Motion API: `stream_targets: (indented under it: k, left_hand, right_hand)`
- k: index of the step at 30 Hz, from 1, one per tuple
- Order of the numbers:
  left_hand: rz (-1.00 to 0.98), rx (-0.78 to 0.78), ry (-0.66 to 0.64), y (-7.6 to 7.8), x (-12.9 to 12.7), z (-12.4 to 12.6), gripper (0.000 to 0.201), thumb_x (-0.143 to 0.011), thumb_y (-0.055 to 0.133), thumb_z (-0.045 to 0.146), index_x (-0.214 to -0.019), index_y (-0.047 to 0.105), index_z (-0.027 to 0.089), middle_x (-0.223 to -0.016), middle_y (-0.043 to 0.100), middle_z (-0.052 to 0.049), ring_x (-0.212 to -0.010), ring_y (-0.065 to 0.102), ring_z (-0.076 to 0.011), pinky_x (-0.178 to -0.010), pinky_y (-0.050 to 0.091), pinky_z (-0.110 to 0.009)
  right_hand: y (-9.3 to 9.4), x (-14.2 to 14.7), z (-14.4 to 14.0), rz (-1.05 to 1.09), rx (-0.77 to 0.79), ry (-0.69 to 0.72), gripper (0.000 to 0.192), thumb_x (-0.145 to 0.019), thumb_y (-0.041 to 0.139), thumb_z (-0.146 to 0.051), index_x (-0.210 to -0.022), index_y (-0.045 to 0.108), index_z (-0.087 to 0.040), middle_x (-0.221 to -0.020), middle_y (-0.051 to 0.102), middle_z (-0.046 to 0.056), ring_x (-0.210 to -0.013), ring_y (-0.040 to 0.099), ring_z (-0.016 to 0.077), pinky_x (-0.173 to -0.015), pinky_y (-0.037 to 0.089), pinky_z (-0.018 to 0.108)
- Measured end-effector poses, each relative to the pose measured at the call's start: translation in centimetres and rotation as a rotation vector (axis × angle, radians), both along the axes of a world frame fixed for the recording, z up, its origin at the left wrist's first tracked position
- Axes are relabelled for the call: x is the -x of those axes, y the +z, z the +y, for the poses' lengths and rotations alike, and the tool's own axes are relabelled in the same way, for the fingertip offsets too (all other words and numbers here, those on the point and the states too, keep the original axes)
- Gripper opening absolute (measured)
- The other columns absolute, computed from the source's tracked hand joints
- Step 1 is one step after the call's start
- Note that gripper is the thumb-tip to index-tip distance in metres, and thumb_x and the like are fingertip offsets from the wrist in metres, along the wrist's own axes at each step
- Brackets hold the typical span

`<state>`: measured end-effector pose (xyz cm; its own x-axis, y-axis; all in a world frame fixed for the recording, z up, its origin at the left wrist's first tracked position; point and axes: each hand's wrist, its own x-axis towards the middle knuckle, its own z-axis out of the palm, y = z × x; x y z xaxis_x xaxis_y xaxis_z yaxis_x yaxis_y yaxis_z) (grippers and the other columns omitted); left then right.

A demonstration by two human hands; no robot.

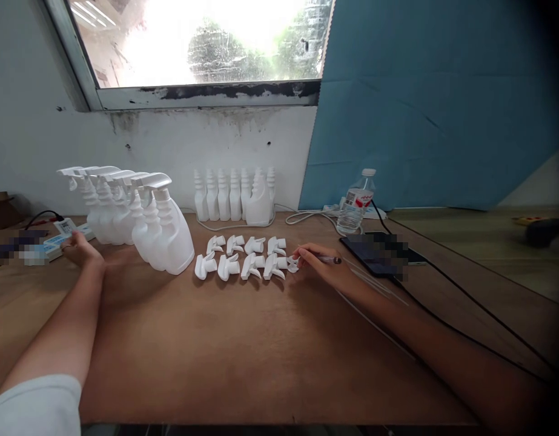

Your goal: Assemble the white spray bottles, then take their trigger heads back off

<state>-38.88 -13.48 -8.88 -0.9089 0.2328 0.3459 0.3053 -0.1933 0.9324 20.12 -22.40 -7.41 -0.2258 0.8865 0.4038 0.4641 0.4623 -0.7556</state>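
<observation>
A: Biggest first, what was on the bench (pixel 243 357)?

B: A wooden bench under a window (pixel 201 42), with a blue board (pixel 433 103) leaning at the right. Then a row of assembled spray bottles (pixel 138 218) at left, heads fitted. I counted about six; they overlapped, so that number isn't firm.

A: And at the back?

B: A row of headless bottles (pixel 234 195) against the wall, roughly seven, with one wider bottle standing in front of the row. One clear water bottle (pixel 357 203) to their right, and one dark phone (pixel 374 251) lying flat near it.

A: Loose heads?

B: Trigger spray heads (pixel 243 257) in two rows at mid bench: four behind, four in front, plus one at the right end of the front row, so nine. Thin dip tubes (pixel 374 284) lay by the right wrist; too faint to count.

A: Hands?

B: The right hand (pixel 324 266) was at that ninth head, fingertips touching it, with a thin tube pinched between the fingers. The left hand (pixel 82 249) rested loosely curled on the bench just left of the assembled bottles, holding nothing. A power strip (pixel 65 233) sat beside it.
</observation>
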Motion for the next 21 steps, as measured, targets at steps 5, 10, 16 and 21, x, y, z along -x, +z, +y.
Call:
stream_targets:
  k: [5, 10, 16, 21]
  left_hand:
    - [-0.116, -0.056, -0.079, 0.7, 2.5, 1.5, 0.020, -0.093, 0.033, 0.029, -0.078, 0.037, 0.017, -0.079, 0.042, 0.002, -0.080, 0.048, -0.0127, -0.081, 0.041, -0.027]
    - [-0.203, -0.060, -0.301, 0.5, 4.3, 3.1, 0.037, -0.095, 0.025, 0.042, -0.081, 0.047, 0.015, -0.074, 0.048, 0.000, -0.069, 0.049, -0.0134, -0.065, 0.043, -0.024]
    - [-0.165, -0.126, -0.468, 0.2, 4.7, 5.1, 0.054, -0.093, 0.020, 0.053, -0.096, 0.058, 0.014, -0.094, 0.064, -0.008, -0.096, 0.059, -0.0201, -0.097, 0.046, -0.036]
    - [-0.044, -0.188, -0.584, 0.2, 4.7, 5.9, 0.065, -0.093, 0.017, 0.057, -0.117, 0.058, 0.013, -0.119, 0.063, -0.011, -0.123, 0.052, -0.0220, -0.114, 0.031, -0.037]
  right_hand:
    - [0.3, -0.3, 0.1, -0.016, 0.000, -0.018, 0.034, -0.091, 0.046, -0.046, -0.086, 0.067, -0.019, -0.079, 0.068, 0.004, -0.075, 0.064, 0.0181, -0.076, 0.050, 0.030]
    - [0.5, -0.5, 0.5, 0.002, 0.022, -0.051, 0.037, -0.090, 0.047, -0.050, -0.086, 0.067, -0.019, -0.079, 0.068, 0.005, -0.076, 0.064, 0.0186, -0.075, 0.051, 0.031]
    - [1.1, -0.8, 0.6, -0.024, 0.025, -0.109, 0.038, -0.089, 0.048, -0.051, -0.086, 0.067, -0.019, -0.081, 0.069, 0.006, -0.077, 0.063, 0.0185, -0.074, 0.050, 0.030]
    - [1.9, -0.9, 0.4, 0.018, -0.008, -0.149, 0.040, -0.088, 0.051, -0.054, -0.085, 0.067, -0.018, -0.081, 0.067, 0.006, -0.076, 0.062, 0.0182, -0.074, 0.049, 0.030]
